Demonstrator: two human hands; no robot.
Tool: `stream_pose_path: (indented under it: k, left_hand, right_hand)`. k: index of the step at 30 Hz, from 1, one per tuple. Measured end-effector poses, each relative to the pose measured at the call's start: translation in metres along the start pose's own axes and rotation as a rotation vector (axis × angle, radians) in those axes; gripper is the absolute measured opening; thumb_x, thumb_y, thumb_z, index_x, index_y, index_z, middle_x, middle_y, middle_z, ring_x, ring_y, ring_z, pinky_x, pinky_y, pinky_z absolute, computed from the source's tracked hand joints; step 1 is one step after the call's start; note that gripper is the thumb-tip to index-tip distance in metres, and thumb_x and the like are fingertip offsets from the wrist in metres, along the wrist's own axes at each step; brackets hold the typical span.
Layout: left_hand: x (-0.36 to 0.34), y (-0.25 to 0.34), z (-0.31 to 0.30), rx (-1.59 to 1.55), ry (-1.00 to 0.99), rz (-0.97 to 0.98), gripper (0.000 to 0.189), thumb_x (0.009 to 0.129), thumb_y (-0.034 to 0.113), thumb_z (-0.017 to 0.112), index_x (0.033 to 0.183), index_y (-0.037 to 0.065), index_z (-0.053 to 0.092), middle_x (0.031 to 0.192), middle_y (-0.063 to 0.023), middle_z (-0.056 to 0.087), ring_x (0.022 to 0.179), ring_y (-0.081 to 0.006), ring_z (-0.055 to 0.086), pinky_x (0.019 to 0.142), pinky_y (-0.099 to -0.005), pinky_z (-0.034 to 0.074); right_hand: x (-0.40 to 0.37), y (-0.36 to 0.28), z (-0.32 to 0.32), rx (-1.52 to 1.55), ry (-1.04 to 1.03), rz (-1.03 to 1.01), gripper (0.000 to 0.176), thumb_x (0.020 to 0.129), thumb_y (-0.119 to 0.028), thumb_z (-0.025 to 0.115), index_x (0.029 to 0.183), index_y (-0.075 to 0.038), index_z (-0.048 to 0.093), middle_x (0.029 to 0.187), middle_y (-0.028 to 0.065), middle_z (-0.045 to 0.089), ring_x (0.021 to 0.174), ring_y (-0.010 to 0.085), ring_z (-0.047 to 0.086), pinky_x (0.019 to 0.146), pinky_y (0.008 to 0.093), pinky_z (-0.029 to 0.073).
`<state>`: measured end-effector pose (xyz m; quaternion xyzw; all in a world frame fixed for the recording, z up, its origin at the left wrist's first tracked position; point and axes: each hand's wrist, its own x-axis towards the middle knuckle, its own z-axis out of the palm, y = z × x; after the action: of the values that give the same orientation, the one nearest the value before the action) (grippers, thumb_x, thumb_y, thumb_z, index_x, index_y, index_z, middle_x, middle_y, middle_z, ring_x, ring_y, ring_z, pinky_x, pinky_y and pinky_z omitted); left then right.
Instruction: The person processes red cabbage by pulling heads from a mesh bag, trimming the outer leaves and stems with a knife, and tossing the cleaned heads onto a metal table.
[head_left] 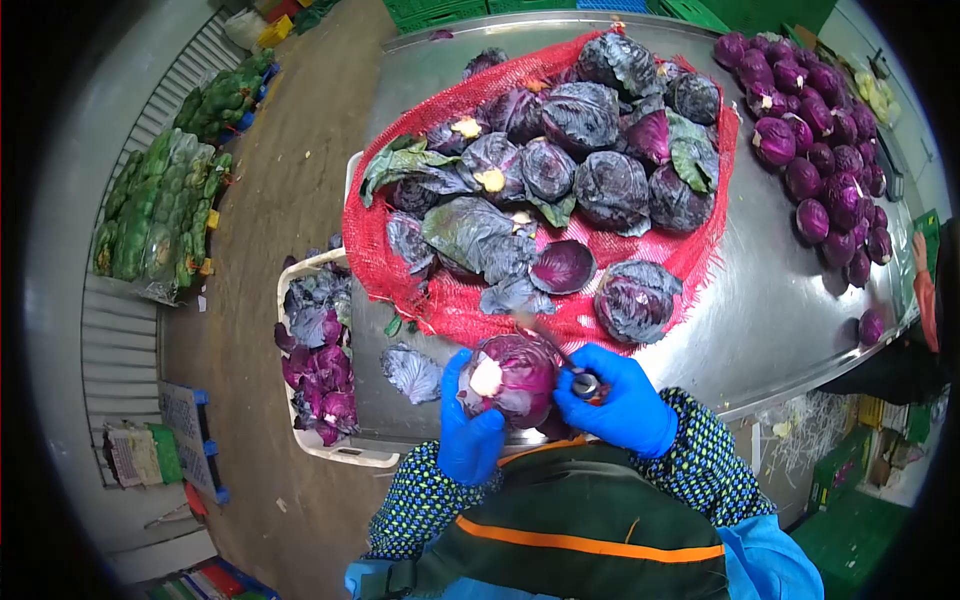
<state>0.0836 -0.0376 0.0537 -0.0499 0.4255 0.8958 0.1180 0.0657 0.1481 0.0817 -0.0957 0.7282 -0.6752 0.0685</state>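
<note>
My left hand [472, 425], in a blue glove, holds a red cabbage [518, 382] from its left side, with the pale cut stem facing up. In my right hand [618, 400], also gloved, is a knife [552, 345]; its blurred blade lies along the far right side of the cabbage. Beyond both hands, an open red mesh bag [385, 255] spreads over the metal table [770, 330] with several untrimmed cabbages [580, 115] and loose outer leaves on it. One loose leaf [411, 373] lies on the table left of my left hand.
A white crate [345, 455] of removed leaves stands at the table's left edge. Several shiny trimmed cabbages [840, 200] are piled at the right. Another person's arm [925, 290] shows at the far right. Green net bags [150, 215] stand by the left wall.
</note>
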Motion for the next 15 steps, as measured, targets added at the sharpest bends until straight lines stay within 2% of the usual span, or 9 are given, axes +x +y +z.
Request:
stream_pose_path:
  k: [1,3,4,7,9,11,13,14,15]
  left_hand:
    - [0.000,-0.002,-0.002,-0.002,0.001,0.009,0.077,0.074,0.017,0.069,0.136,0.012,0.024,0.135,-0.0122,0.035,0.123,-0.0317,0.038,0.101,-0.0488,0.036]
    - [-0.001,-0.004,-0.008,-0.642,0.086,-0.377,0.066,0.083,0.038,0.056,0.136,0.012,0.027,0.138,-0.0129,0.033,0.123,-0.0326,0.039,0.100,-0.0515,0.036]
    - [0.001,-0.008,-0.010,-0.783,0.058,-0.407,0.066,0.085,0.054,0.040,0.136,0.012,0.029,0.139,-0.0147,0.031,0.124,-0.0336,0.036,0.100,-0.0539,0.034]
    - [0.007,-0.007,-0.005,-0.859,0.045,-0.551,0.067,0.085,0.057,0.036,0.136,0.012,0.029,0.139,-0.0161,0.030,0.128,-0.0332,0.031,0.103,-0.0547,0.029]
    - [0.004,-0.016,-0.015,-1.838,0.237,-0.728,0.068,0.084,0.059,0.034,0.134,0.012,0.031,0.137,-0.0160,0.031,0.131,-0.0335,0.026,0.106,-0.0541,0.021]
    - [0.003,-0.027,-0.015,-0.886,-0.048,-0.493,0.064,0.086,0.055,0.032,0.133,0.012,0.032,0.135,-0.0150,0.033,0.129,-0.0322,0.027,0.108,-0.0528,0.017]
    - [0.014,-0.022,-0.008,-0.860,0.159,-0.582,0.058,0.089,0.051,0.032,0.132,0.012,0.033,0.133,-0.0147,0.035,0.126,-0.0336,0.032,0.105,-0.0557,0.023]
    - [0.025,-0.037,-0.025,-0.382,-0.094,-0.520,0.056,0.089,0.047,0.035,0.132,0.011,0.033,0.132,-0.0143,0.037,0.124,-0.0329,0.036,0.103,-0.0533,0.028]
    - [0.033,-0.033,-0.026,-0.283,-0.132,-0.528,0.057,0.088,0.044,0.041,0.132,0.009,0.032,0.131,-0.0134,0.038,0.122,-0.0318,0.039,0.101,-0.0496,0.032]
  right_hand:
    - [0.000,-0.002,-0.001,-0.003,-0.007,-0.005,0.014,0.079,-0.006,0.064,0.090,-0.003,0.055,0.076,0.0026,0.057,0.067,0.0088,0.055,0.060,0.0245,0.046]
    - [-0.002,-0.008,-0.006,0.296,0.189,0.366,0.012,0.080,-0.004,0.061,0.087,-0.005,0.052,0.071,0.0020,0.055,0.055,0.0096,0.052,0.051,0.0240,0.044]
    - [-0.007,0.002,-0.010,0.535,0.199,0.402,0.014,0.080,-0.002,0.058,0.088,-0.006,0.049,0.067,0.0025,0.052,0.048,0.0113,0.050,0.045,0.0238,0.042]
    - [-0.014,0.016,-0.023,0.676,0.353,0.416,0.015,0.078,-0.003,0.057,0.088,-0.006,0.047,0.065,0.0043,0.051,0.046,0.0146,0.051,0.042,0.0255,0.042]
    - [-0.005,0.018,-0.023,0.656,0.510,0.348,0.011,0.080,-0.009,0.053,0.089,-0.006,0.048,0.073,0.0052,0.054,0.054,0.0149,0.056,0.042,0.0224,0.041]
    - [-0.001,0.002,-0.020,0.530,0.664,0.476,0.030,0.084,-0.016,0.055,0.111,-0.004,0.048,0.096,0.0073,0.060,0.071,0.0158,0.061,0.045,0.0214,0.043]
    - [-0.003,-0.011,-0.010,0.571,0.402,0.518,0.045,0.083,-0.024,0.062,0.121,-0.005,0.048,0.111,0.0060,0.055,0.088,0.0130,0.059,0.047,0.0205,0.044]
    - [-0.007,-0.003,-0.003,0.718,0.185,0.488,0.051,0.084,-0.027,0.061,0.126,-0.006,0.045,0.120,0.0059,0.050,0.095,0.0102,0.056,0.050,0.0185,0.045]
    - [-0.011,-0.006,0.000,0.765,0.051,0.535,0.054,0.085,-0.027,0.061,0.130,-0.006,0.041,0.125,0.0077,0.048,0.096,0.0093,0.055,0.052,0.0182,0.045]
